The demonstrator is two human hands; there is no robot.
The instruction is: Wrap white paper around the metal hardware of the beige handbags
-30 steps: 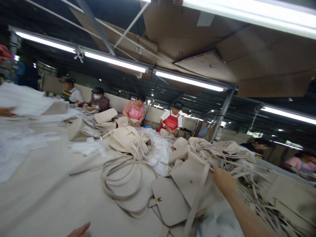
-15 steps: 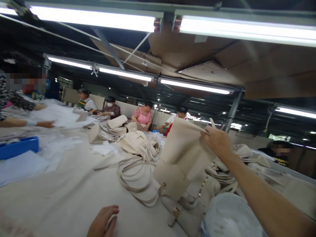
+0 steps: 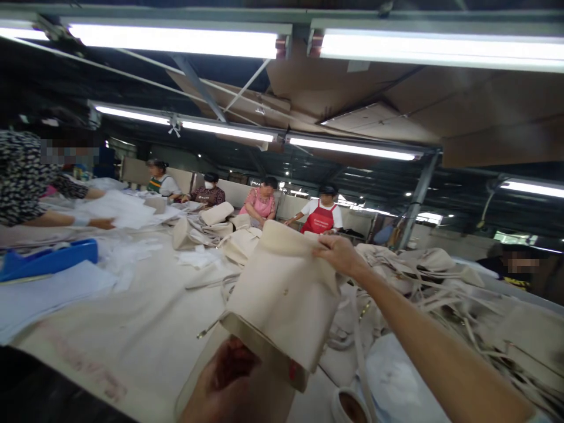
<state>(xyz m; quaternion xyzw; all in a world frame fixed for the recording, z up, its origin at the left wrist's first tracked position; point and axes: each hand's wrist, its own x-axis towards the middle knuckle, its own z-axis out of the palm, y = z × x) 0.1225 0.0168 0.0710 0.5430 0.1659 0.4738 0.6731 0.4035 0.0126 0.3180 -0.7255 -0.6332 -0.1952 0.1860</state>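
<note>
A cream bag (image 3: pixel 282 282) hangs tilted in front of me, its upper edge pinched in my right hand (image 3: pixel 339 254). Its lower end faces me, showing a dark gap with a small red mark at the corner, and a paler panel hangs beneath. My left hand (image 3: pixel 224 373) is at that lower end, cupped with fingers curled and a gap to the thumb. Shadow hides part of its fingers, and no firm hold shows. Under my right forearm lie a translucent plastic bag (image 3: pixel 396 376) and a round white-rimmed container (image 3: pixel 350 405).
Cream bags and straps (image 3: pixel 440 288) pile up at right, with more bags (image 3: pixel 207 226) behind. A blue tray (image 3: pixel 53 258) and white sheets (image 3: pixel 57 294) lie on the left of the cloth-covered table (image 3: pixel 145 329). Several co-workers stand around; one at left handles white sheets.
My right hand has moved left and down, turning the bag so its lower end faces me. My left hand has moved right, to that end. The view has shifted slightly.
</note>
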